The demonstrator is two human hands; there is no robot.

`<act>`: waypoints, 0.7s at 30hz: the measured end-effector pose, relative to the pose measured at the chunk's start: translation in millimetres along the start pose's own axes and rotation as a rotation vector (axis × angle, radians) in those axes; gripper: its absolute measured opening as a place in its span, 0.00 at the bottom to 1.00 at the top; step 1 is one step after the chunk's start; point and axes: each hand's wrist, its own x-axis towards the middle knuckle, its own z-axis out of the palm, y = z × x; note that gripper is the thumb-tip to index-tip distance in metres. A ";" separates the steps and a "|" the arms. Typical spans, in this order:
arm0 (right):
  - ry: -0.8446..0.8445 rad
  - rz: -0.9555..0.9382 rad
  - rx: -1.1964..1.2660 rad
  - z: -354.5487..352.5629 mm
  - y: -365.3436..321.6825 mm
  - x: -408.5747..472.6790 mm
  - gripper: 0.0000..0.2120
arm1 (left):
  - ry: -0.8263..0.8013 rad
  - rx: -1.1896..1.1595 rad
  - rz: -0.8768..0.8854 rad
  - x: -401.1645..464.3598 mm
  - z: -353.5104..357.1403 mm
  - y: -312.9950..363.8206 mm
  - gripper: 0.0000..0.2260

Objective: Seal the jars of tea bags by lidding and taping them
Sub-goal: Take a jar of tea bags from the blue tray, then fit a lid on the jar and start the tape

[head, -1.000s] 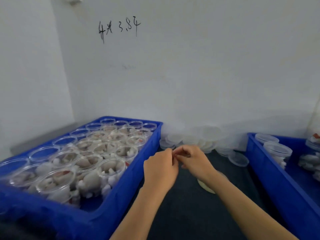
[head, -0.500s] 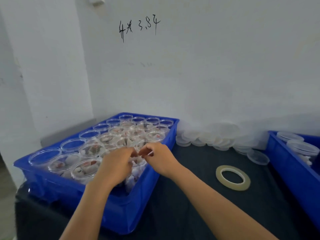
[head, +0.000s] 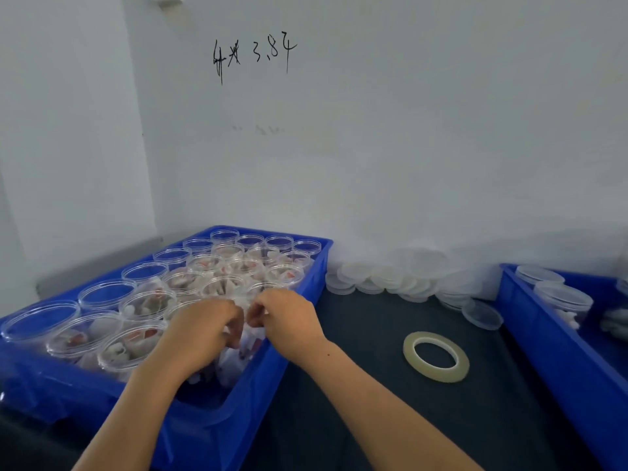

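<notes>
So both hands, left (head: 200, 329) and right (head: 285, 319), are curled over the open jars (head: 149, 305) in the left blue crate (head: 295, 300), can't tell what they're gripping, tape roll (head: 436, 356) lying on the tabletop (head: 373, 385) to the right.

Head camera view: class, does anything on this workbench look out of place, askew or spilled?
Nothing is spilled or broken. The loose lids lie in an untidy, overlapping heap against the wall, and one lid sits apart from it on the dark mat. The tape roll lies flat. Jars in the left crate stand upright.
</notes>
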 end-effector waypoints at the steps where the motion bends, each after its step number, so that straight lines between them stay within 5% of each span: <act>1: 0.040 -0.008 0.038 -6.7 0.3 -0.5 0.07 | 0.051 0.043 0.031 1.0 -6.3 2.7 0.06; 5: 0.217 -0.016 0.168 -41.4 3.6 -5.0 0.06 | 0.261 0.080 0.151 3.4 -41.3 27.0 0.10; 11: 0.418 0.023 0.337 -96.6 29.8 -31.0 0.10 | 0.507 -0.167 0.291 16.2 -50.2 78.6 0.10; 15: 0.383 0.141 0.208 -110.6 69.7 -50.1 0.09 | 0.390 -0.438 0.219 37.1 -1.7 125.8 0.13; 21: 0.415 0.353 0.144 -74.4 132.9 -85.2 0.08 | 0.245 -1.109 -0.019 61.9 89.9 195.5 0.40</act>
